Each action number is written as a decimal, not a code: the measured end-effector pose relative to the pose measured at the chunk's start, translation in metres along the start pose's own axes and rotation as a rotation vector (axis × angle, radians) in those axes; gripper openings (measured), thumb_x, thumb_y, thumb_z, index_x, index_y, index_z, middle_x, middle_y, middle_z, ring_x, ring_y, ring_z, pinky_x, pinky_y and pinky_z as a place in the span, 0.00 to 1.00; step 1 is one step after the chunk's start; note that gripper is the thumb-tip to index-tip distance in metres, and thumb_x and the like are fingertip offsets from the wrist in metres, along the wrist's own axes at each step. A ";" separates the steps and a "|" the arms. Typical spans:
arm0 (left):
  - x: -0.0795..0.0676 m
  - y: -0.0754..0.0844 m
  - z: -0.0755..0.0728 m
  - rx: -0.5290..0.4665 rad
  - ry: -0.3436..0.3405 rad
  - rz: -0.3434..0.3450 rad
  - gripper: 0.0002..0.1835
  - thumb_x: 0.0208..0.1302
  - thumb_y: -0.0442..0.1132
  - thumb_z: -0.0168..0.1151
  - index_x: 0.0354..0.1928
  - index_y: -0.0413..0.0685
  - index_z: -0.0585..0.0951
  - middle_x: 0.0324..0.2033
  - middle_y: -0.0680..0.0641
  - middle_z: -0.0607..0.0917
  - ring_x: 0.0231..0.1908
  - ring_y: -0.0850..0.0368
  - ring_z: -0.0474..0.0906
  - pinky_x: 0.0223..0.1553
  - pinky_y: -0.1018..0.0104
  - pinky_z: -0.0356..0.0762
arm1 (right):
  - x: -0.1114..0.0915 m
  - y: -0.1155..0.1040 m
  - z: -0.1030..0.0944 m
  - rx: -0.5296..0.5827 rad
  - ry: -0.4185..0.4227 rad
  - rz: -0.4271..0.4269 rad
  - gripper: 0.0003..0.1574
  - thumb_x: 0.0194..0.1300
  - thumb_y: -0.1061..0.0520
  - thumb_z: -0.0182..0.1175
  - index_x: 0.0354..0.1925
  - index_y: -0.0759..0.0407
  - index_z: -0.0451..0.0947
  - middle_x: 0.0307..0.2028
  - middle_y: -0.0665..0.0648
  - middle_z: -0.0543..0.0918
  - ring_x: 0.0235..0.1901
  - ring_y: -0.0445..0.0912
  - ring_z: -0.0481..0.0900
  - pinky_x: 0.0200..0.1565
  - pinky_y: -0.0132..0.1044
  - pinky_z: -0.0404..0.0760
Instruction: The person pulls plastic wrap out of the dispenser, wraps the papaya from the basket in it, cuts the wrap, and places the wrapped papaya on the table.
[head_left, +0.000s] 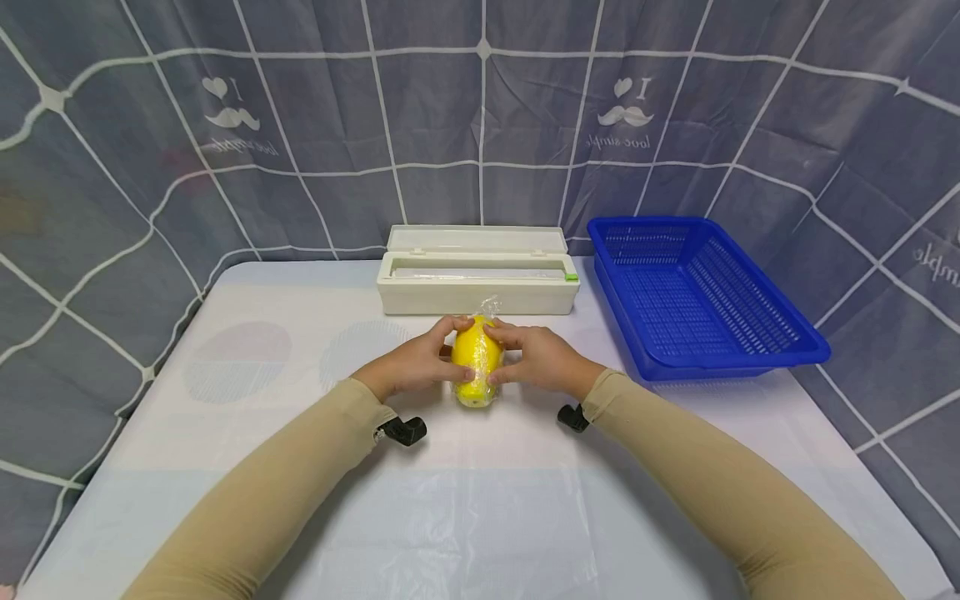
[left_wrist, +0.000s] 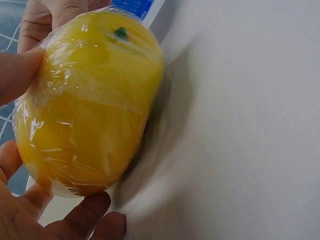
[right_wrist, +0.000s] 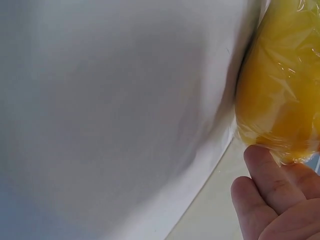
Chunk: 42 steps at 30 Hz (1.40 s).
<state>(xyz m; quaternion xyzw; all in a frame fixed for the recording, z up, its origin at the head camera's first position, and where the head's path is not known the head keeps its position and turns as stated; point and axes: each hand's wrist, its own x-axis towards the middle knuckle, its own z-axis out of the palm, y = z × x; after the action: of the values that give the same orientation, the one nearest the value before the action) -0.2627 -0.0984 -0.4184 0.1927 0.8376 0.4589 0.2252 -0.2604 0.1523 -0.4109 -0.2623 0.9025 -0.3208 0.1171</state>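
A yellow oblong fruit (head_left: pixel 477 358), wrapped in clear cling film, sits between both hands over the middle of the table. The left wrist view shows a small green stem spot near one end of the fruit (left_wrist: pixel 92 105). My left hand (head_left: pixel 420 358) grips its left side, thumb on the near part and fingers at the far end. From the right, my right hand (head_left: pixel 543 358) holds it with thumb and fingertips. A loose tuft of film (head_left: pixel 491 306) sticks up at the far end. In the right wrist view, fingertips (right_wrist: pixel 260 157) touch the wrapped end.
Just behind the hands stands a white cling film dispenser (head_left: pixel 480 297), lid raised, a green slider (head_left: pixel 572 277) at its right end. A blue plastic basket (head_left: pixel 720 362) is at the back right. A grey checked curtain (head_left: pixel 435 108) surrounds the white table (head_left: pixel 480 517).
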 end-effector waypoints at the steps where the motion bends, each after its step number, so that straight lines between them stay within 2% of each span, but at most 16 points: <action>1: 0.000 0.000 0.001 0.000 0.002 -0.003 0.44 0.63 0.48 0.74 0.76 0.61 0.60 0.84 0.56 0.56 0.75 0.36 0.68 0.75 0.36 0.64 | 0.000 0.000 0.000 -0.004 0.000 -0.005 0.55 0.60 0.46 0.78 0.79 0.51 0.65 0.81 0.55 0.60 0.78 0.54 0.65 0.77 0.51 0.67; 3: 0.000 -0.001 0.002 0.002 0.004 -0.004 0.44 0.64 0.48 0.73 0.77 0.61 0.59 0.83 0.56 0.56 0.75 0.36 0.68 0.75 0.36 0.65 | -0.001 0.000 0.000 -0.011 -0.001 -0.011 0.55 0.60 0.45 0.78 0.79 0.52 0.64 0.81 0.55 0.60 0.78 0.54 0.65 0.77 0.52 0.67; 10: -0.002 0.001 0.001 0.045 0.006 0.020 0.45 0.65 0.48 0.72 0.78 0.60 0.57 0.83 0.54 0.57 0.75 0.35 0.68 0.74 0.38 0.68 | -0.004 -0.004 -0.004 0.050 -0.031 -0.019 0.55 0.62 0.48 0.78 0.80 0.52 0.64 0.82 0.57 0.58 0.71 0.57 0.77 0.74 0.55 0.72; 14: -0.003 0.004 0.000 0.081 -0.007 0.033 0.47 0.65 0.47 0.71 0.80 0.60 0.56 0.83 0.50 0.56 0.74 0.34 0.68 0.73 0.39 0.69 | -0.006 -0.004 -0.005 0.080 -0.035 -0.028 0.51 0.66 0.51 0.75 0.80 0.54 0.63 0.82 0.58 0.59 0.70 0.58 0.78 0.72 0.54 0.74; 16: -0.004 0.006 0.000 0.131 -0.008 0.047 0.48 0.66 0.48 0.70 0.82 0.60 0.55 0.84 0.48 0.52 0.76 0.34 0.66 0.74 0.38 0.67 | -0.007 -0.004 -0.004 0.092 -0.028 -0.040 0.48 0.69 0.53 0.72 0.80 0.56 0.63 0.82 0.59 0.60 0.69 0.58 0.78 0.72 0.53 0.75; 20: -0.006 0.012 0.002 0.254 0.010 0.084 0.49 0.66 0.52 0.69 0.84 0.57 0.54 0.85 0.46 0.44 0.81 0.35 0.54 0.77 0.33 0.59 | -0.010 -0.004 -0.004 0.126 -0.010 -0.040 0.43 0.73 0.56 0.68 0.79 0.59 0.63 0.80 0.60 0.64 0.67 0.60 0.80 0.70 0.54 0.77; 24: -0.006 0.016 0.007 0.351 0.039 0.120 0.50 0.68 0.57 0.68 0.84 0.53 0.55 0.85 0.48 0.49 0.82 0.39 0.52 0.78 0.35 0.58 | -0.013 -0.003 -0.004 0.131 0.018 -0.016 0.40 0.76 0.55 0.64 0.79 0.57 0.62 0.79 0.61 0.67 0.65 0.60 0.82 0.67 0.56 0.80; 28: -0.007 0.018 0.011 0.398 0.061 0.125 0.49 0.68 0.57 0.68 0.84 0.53 0.55 0.84 0.47 0.52 0.81 0.40 0.56 0.78 0.36 0.60 | -0.012 -0.003 -0.004 0.085 0.080 -0.023 0.37 0.78 0.57 0.60 0.79 0.58 0.62 0.76 0.62 0.71 0.62 0.58 0.85 0.64 0.54 0.83; 32: -0.007 0.019 0.012 0.413 0.057 0.121 0.49 0.69 0.55 0.66 0.85 0.54 0.54 0.85 0.48 0.50 0.82 0.41 0.54 0.79 0.38 0.58 | -0.008 -0.005 -0.004 -0.008 0.166 -0.026 0.26 0.78 0.57 0.60 0.71 0.59 0.76 0.69 0.61 0.80 0.57 0.56 0.87 0.62 0.51 0.84; 34: -0.008 0.020 0.012 0.424 0.050 0.124 0.48 0.69 0.55 0.65 0.85 0.55 0.53 0.85 0.48 0.49 0.83 0.40 0.52 0.80 0.38 0.56 | -0.005 -0.007 -0.003 -0.075 0.189 -0.033 0.23 0.78 0.56 0.60 0.66 0.58 0.81 0.66 0.61 0.83 0.59 0.56 0.85 0.65 0.52 0.81; 39: -0.009 0.020 0.016 0.464 0.047 0.132 0.50 0.72 0.59 0.63 0.85 0.54 0.50 0.86 0.45 0.46 0.83 0.38 0.51 0.80 0.38 0.56 | -0.004 -0.012 0.000 -0.186 0.158 -0.032 0.25 0.79 0.55 0.58 0.70 0.56 0.77 0.68 0.63 0.79 0.69 0.59 0.77 0.72 0.54 0.74; 42: -0.009 0.022 0.020 0.514 0.056 0.135 0.52 0.72 0.62 0.63 0.85 0.53 0.48 0.86 0.44 0.45 0.82 0.38 0.51 0.80 0.40 0.57 | -0.004 -0.013 -0.001 -0.186 0.159 -0.020 0.25 0.80 0.56 0.58 0.70 0.55 0.77 0.66 0.62 0.80 0.67 0.58 0.78 0.71 0.53 0.75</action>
<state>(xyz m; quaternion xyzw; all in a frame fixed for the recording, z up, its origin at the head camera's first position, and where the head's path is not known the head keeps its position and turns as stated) -0.2418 -0.0783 -0.4078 0.2862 0.9178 0.2501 0.1144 -0.2521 0.1459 -0.4016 -0.2547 0.9322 -0.2565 0.0172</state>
